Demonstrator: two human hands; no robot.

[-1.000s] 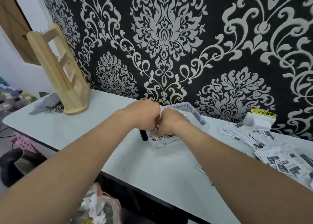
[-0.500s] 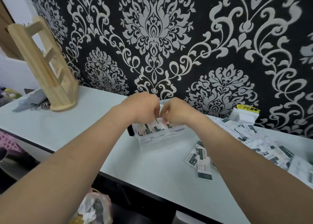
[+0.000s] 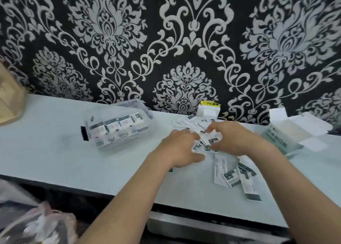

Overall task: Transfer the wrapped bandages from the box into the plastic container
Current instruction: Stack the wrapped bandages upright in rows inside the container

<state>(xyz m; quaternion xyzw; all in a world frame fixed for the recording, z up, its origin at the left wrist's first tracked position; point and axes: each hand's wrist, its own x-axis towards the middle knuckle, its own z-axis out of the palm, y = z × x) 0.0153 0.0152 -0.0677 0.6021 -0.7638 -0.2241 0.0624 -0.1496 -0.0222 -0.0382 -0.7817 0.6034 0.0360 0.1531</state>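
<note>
Sitting toward the back edge of the desk [image 3: 46,142], the plastic container [image 3: 131,102] holds packets [image 3: 114,126]; your left hand [image 3: 179,147] and right hand [image 3: 234,138] curl over loose wrapped bandages [image 3: 206,139] mid-desk, though you cannot tell whether either pinches any; the open box [image 3: 287,133] stands far right.

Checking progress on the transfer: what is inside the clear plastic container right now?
Through the clear wall of the plastic container, wrapped bandages show: a row side by side, more packed below. Blur hides their count and whatever lies at the bottom.
</note>
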